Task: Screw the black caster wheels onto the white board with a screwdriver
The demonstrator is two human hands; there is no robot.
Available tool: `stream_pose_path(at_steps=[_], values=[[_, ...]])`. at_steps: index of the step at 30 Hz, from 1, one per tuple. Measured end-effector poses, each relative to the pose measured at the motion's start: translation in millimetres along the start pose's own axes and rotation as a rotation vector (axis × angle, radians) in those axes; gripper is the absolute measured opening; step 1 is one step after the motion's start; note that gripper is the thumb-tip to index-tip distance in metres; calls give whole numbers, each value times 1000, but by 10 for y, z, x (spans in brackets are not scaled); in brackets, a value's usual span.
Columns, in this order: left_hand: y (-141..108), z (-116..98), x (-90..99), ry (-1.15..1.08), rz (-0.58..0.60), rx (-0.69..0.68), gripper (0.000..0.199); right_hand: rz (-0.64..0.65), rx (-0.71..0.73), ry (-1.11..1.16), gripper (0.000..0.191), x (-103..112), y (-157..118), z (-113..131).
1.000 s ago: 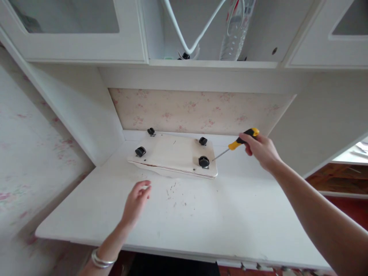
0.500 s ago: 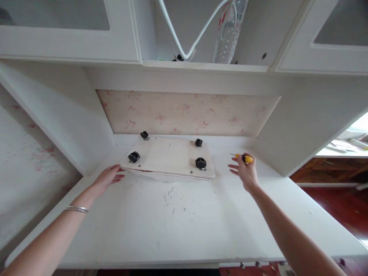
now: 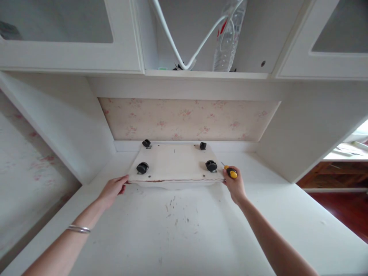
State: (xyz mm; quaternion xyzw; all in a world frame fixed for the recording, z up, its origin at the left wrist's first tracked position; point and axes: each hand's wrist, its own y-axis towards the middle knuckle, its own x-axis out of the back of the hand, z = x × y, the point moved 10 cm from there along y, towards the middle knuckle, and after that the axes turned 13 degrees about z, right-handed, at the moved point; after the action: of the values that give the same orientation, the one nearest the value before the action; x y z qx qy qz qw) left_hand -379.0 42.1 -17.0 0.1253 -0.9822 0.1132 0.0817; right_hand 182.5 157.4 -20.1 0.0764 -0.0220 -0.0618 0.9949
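A white board (image 3: 175, 163) with black caster wheels (image 3: 142, 167) at its corners lies wheels-up near the back of the white desk (image 3: 178, 237). Its front edge is chipped, showing a brown strip. My left hand (image 3: 113, 188) is closed on the board's front left corner, fingertips under the edge. At the front right corner, my right hand (image 3: 235, 186) touches the board while holding a yellow and black screwdriver (image 3: 231, 172). The screwdriver's thin shaft points up and left, close to the right front caster (image 3: 211, 165).
Above the desk, an open shelf (image 3: 201, 74) holds a clear plastic bottle (image 3: 227, 46) and a looped white cable (image 3: 172, 36). White side panels (image 3: 310, 126) flank the desk, with floral wallpaper (image 3: 184, 119) behind. Dark marks spot the desktop.
My right hand has moved left with the screwdriver to the board's right corner. The board has turned to sit straighter and shifted slightly right, my left hand staying at its left corner.
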Motion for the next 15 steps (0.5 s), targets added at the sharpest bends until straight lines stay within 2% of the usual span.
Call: stream_pose_path(at_steps=[5, 9, 15], values=[[-113, -63, -473, 56, 13, -41, 51, -97, -20, 75, 61, 432, 206, -93], [-157, -131, -864, 99, 43, -55, 52, -146, -23, 78, 61, 868, 287, -96], [-107, -284, -1591, 165, 148, -86, 56, -249, -8, -8, 61, 1590, 339, -43]])
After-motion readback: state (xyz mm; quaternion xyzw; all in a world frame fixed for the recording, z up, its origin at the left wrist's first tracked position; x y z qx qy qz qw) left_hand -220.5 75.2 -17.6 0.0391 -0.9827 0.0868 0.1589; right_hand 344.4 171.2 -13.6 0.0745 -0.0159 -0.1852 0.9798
